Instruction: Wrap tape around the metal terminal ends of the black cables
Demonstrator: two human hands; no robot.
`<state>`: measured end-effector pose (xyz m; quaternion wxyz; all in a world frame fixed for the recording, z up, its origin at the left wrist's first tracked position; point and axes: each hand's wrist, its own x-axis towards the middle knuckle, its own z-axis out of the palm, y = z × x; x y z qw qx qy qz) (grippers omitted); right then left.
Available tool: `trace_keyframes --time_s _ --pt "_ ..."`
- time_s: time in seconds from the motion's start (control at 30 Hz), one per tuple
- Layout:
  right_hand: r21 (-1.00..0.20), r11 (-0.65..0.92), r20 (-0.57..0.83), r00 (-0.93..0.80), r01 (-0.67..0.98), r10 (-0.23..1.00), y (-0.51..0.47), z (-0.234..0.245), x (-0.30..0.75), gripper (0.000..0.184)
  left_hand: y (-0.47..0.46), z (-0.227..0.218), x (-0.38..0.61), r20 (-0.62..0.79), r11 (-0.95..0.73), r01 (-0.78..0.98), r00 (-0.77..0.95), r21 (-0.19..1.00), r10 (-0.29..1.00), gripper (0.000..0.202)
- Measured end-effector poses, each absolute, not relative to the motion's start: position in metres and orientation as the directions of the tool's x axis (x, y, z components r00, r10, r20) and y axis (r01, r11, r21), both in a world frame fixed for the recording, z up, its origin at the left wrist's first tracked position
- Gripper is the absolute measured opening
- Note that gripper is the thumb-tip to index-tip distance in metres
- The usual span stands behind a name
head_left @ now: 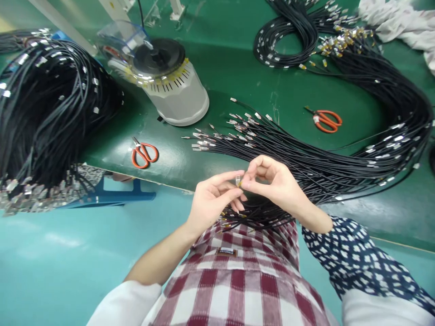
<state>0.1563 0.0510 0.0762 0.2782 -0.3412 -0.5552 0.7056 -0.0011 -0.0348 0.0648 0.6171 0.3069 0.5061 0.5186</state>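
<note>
Between the fingertips of both hands is a small silvery cable connector (238, 179) with a bit of yellow at its lower end. My left hand (214, 197) pinches it from the left, thumb and index finger closed around it. My right hand (273, 183) pinches at its right side, by the yellow part; the fingers hide exactly what they grip. Under and beside the hands lies a thick bundle of black cables (292, 158), silvery connectors at its left end. More black cable ends (258, 213) with yellowish tips hang over the table edge against the checked apron (234, 280).
Orange-handled snips (144, 154) lie left on the green table (224, 81), another orange-handled pair (326, 120) at right. A grey round dispenser (180, 95) stands behind. Black cables (54, 113) are heaped at left; coiled cables (285, 40) and white cloth (401, 22) lie at the back.
</note>
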Motion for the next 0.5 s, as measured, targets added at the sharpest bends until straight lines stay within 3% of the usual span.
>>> trace_keyframes --time_s 0.5 --pt "-0.996 -0.073 -0.086 -0.583 0.046 0.808 0.0489 0.0749 0.1558 0.026 -0.0356 0.0657 -0.001 -0.316 0.28 -0.325 -0.063 0.903 0.947 0.039"
